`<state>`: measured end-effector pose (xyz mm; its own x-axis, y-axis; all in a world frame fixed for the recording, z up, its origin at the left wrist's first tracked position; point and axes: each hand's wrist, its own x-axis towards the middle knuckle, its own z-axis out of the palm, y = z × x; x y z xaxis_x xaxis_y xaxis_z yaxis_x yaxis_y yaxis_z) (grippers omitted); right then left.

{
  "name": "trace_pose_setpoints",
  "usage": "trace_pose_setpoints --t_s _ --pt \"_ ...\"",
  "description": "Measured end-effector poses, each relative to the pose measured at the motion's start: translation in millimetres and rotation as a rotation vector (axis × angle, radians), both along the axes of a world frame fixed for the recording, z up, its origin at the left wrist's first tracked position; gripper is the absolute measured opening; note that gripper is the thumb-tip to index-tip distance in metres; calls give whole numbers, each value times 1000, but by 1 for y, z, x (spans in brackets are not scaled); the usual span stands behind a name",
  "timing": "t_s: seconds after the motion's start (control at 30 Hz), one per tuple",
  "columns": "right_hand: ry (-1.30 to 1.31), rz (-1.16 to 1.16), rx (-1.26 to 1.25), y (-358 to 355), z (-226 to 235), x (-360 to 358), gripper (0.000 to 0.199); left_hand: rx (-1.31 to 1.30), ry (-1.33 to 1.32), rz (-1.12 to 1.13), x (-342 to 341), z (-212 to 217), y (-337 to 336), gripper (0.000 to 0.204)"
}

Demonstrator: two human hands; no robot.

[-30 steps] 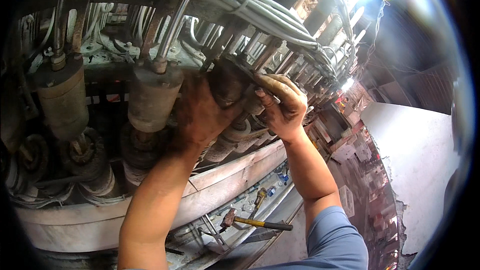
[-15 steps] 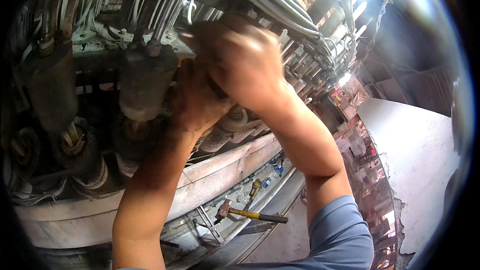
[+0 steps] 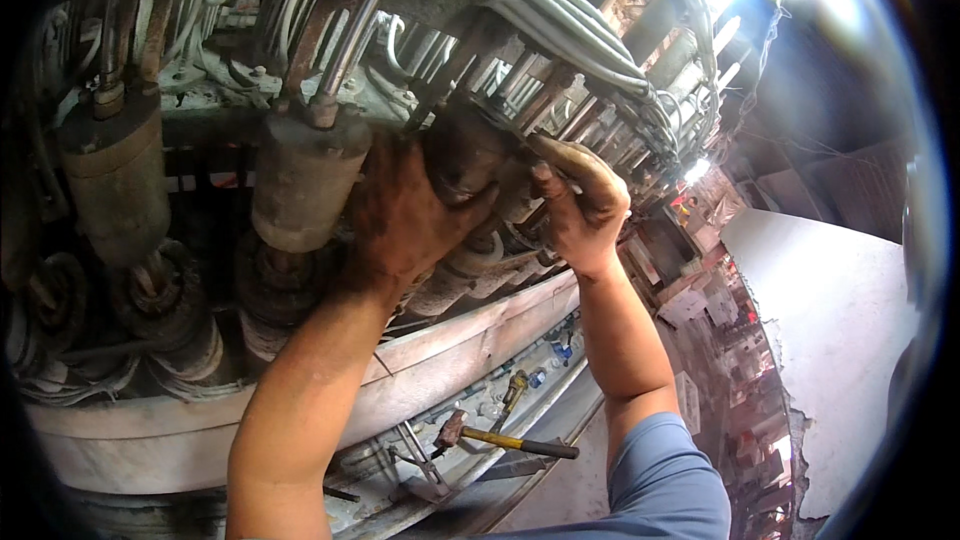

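Observation:
My left hand (image 3: pixel 405 215), dark with grease, is wrapped around a grimy metal cylinder (image 3: pixel 465 155) that hangs in a row of like cylinders on a big machine. My right hand (image 3: pixel 580 205) presses against the same cylinder from the right, fingers curled over its upper side near the thin pipes. Whether the right hand holds a small tool is hidden. Another cylinder (image 3: pixel 300 180) hangs just left of my left hand, and a further one (image 3: pixel 115 175) farther left.
A bundle of grey cables (image 3: pixel 540 15) runs over the cylinders. A pale curved rim (image 3: pixel 450 350) passes below my arms. A hammer with a yellow handle (image 3: pixel 505 438) lies on a ledge beneath. A white wall (image 3: pixel 830 330) stands at right.
Half a second ago both hands were bunched together higher on the cylinder. Now the right hand has shifted to the cylinder's right side and the left hand grips it from the left.

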<state>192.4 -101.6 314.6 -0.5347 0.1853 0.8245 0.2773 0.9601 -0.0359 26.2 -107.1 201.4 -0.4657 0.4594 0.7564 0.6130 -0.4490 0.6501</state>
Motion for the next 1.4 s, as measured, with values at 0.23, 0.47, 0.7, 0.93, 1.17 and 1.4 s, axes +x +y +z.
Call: trace_pose_setpoints --t_s 0.23,0.47,0.7,0.93,1.17,1.4 --pt "-3 25 -109 1 -2 2 22 45 12 -13 -7 1 -5 83" --pt "-12 23 -26 1 -3 5 23 24 36 -6 -7 -1 -8 87" --pt "-113 -87 226 -7 -9 -8 28 30 14 -10 -6 -16 1 88" --pt "-362 -235 533 -47 17 -79 28 68 124 42 -17 -13 -1 82" --pt "-387 -198 690 -52 37 -128 16 49 103 -74 -33 8 -13 74" --pt "27 -57 -18 -30 8 -26 24 -86 -21 -185 -17 8 -22 91"
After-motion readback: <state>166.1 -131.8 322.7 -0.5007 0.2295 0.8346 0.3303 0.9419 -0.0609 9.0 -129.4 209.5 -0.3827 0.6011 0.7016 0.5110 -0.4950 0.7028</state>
